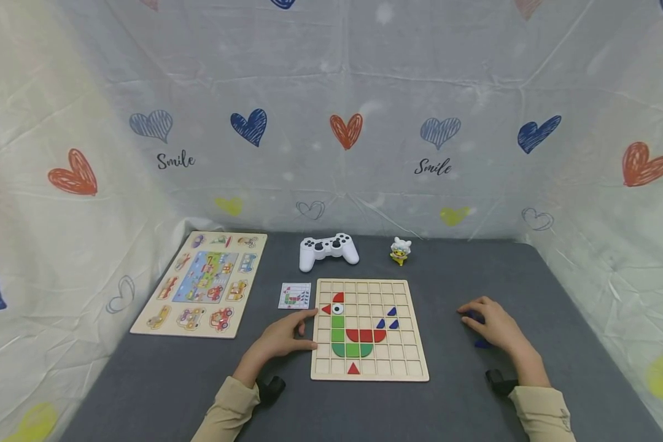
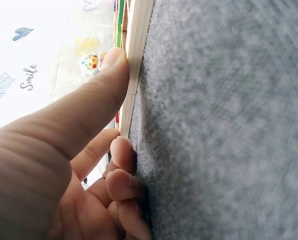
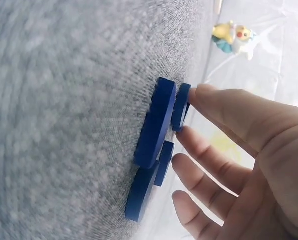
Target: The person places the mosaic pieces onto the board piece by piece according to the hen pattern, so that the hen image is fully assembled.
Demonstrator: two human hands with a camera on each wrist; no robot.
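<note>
At the left edge of a gridded wooden board [image 1: 370, 377], my left hand [image 1: 279, 336] touches the side with thumb and index finger spread apart. Its thumb [image 2: 114, 75] lies against the board's edge in the left wrist view, other fingers bent beside it. On the board, red, green and blue pieces and a white eye piece form a bird-like figure. My right hand [image 1: 497, 325] is over the table right of the board. In the right wrist view its thumb and a finger pinch a small blue piece [image 3: 181, 107]; several other blue pieces [image 3: 156, 125] lie close by.
A small pattern card [image 1: 294, 296] lies by the board's upper left corner. Farther left is a wooden vehicle puzzle [image 1: 204, 276]. A white game controller [image 1: 328, 250] and a small figurine [image 1: 400, 251] stand behind the board. Heart-printed cloth surrounds the grey table.
</note>
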